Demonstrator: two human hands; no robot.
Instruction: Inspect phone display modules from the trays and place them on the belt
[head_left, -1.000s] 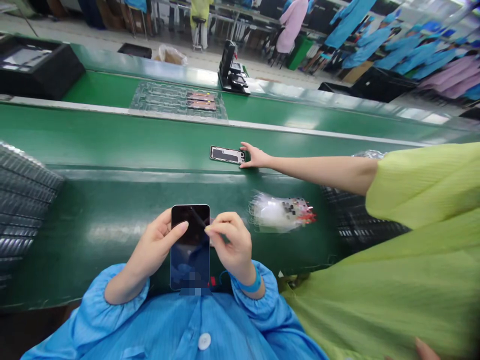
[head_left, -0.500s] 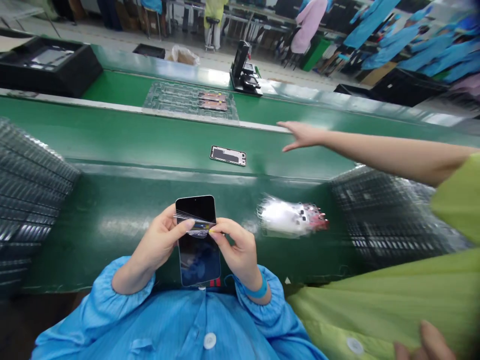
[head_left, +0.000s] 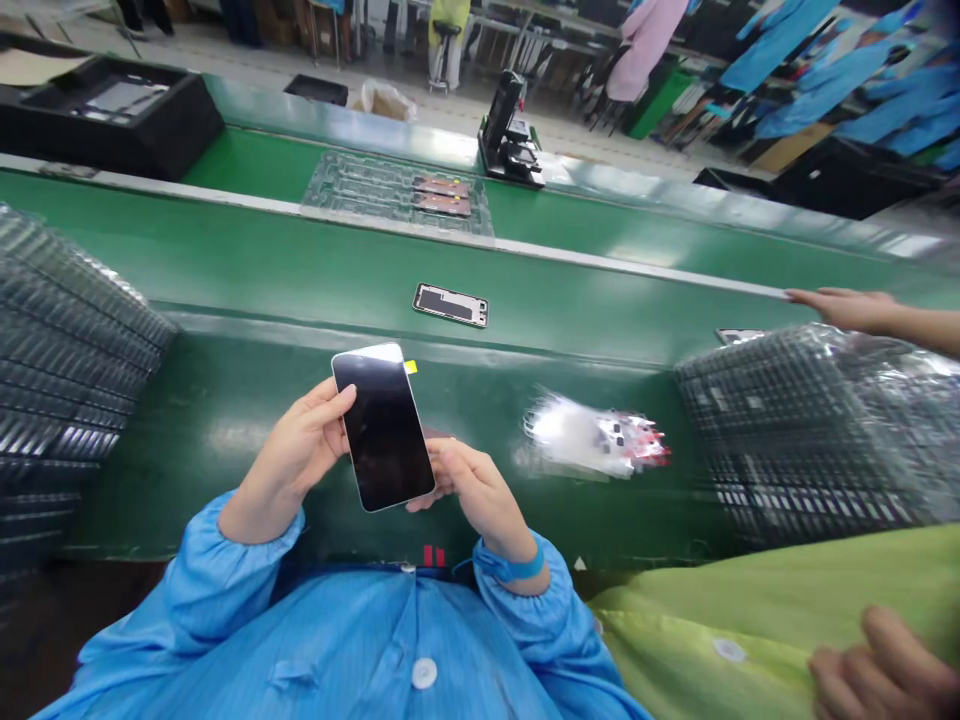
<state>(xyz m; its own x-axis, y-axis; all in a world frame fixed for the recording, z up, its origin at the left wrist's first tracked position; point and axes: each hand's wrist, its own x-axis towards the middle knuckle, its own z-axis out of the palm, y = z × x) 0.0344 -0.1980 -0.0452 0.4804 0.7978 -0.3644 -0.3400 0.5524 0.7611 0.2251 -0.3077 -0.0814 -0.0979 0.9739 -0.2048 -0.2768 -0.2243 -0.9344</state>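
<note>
Carefully, I'm gripping a phone (head_left: 385,430) mid-frame, left hand (head_left: 298,445) pinching, right hand (head_left: 480,488) curling at its edge, risking drops if either slackens.

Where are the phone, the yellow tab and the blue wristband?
Phone (head_left: 384,430), head view: middle of its dark screen.
Yellow tab (head_left: 410,367), head view: middle of its visible face.
Blue wristband (head_left: 517,571), head view: middle of its visible strip.

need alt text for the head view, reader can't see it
A person's left hand holds a dark-screened phone above a green bench, the right hand at its lower right edge. Beyond lies a flat phone part; clear plastic stacks stand at both sides.
</note>
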